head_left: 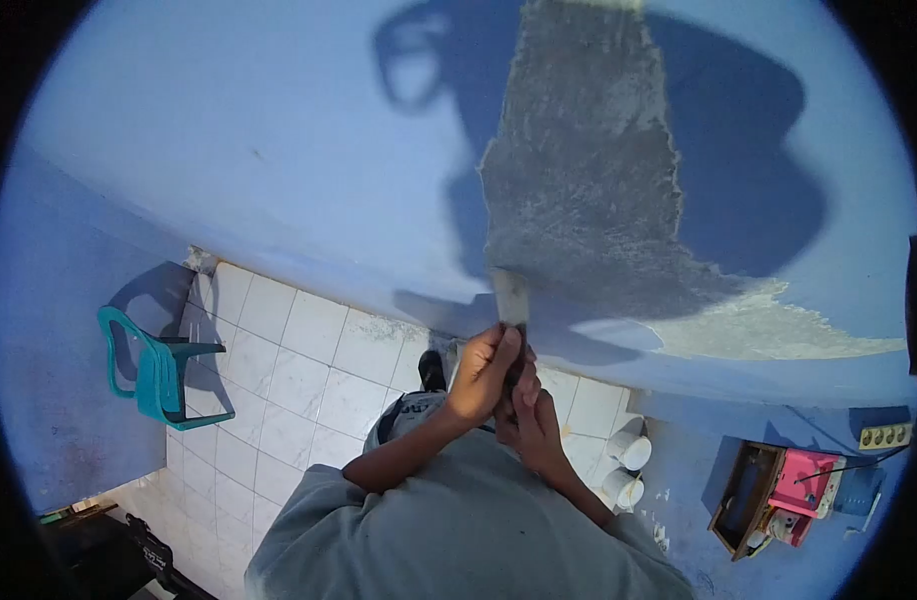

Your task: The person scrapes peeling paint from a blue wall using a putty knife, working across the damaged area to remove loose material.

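Observation:
A putty knife [512,298] points away from me, its pale flat blade against the blue wall [359,200] at the lower edge of a bare grey patch [589,160]. My left hand [482,372] is closed around the dark handle close to the blade, thumb on top. Just behind and to the right, my right hand [529,418] also grips the handle, lower down. Ragged paint edges border the patch, which spreads right into a paler strip [779,325]. The lower end of the handle is mostly hidden by my fingers.
On the white tiled floor [289,330] stands a teal plastic chair [159,385] to the left. Two white buckets [631,452] are by the right wall. A wooden shelf [747,498], a pink container [807,480] and a power strip [885,436] are farther right.

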Demonstrator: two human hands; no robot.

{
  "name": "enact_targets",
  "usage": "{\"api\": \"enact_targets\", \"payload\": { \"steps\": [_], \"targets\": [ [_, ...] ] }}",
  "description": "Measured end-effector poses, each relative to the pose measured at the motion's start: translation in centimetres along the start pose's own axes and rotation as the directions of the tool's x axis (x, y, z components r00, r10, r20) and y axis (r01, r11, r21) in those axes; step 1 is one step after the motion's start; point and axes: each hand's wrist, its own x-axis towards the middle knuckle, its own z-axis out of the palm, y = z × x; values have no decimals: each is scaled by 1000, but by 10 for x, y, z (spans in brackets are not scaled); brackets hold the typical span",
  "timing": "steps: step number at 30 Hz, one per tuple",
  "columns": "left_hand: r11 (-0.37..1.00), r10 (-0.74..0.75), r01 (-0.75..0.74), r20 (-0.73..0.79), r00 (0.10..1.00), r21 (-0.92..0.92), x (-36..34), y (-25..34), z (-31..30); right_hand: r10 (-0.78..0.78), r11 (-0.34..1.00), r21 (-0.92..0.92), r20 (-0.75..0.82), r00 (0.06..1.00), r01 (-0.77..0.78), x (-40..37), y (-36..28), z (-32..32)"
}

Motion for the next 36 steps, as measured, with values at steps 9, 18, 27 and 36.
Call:
{"api": "enact_targets", "payload": {
  "steps": [9,18,27,36],
  "targets": [
    [994,109,-109,3,994,11,-8,8,-2,-126,982,-155,-86,988,112,-7,-8,15],
    [993,71,-62,95,993,-96,0,15,-7,121,970,206,52,991,-129,5,-5,13],
    [996,-33,38,-61,998,77,-7,22,16,47,994,105,-115,992,-35,4,-31,20],
    [999,34,-34,2,999,16,-27,24,25,-120,992,-54,-48,992,118,-26,-24,17]
  ]
}}
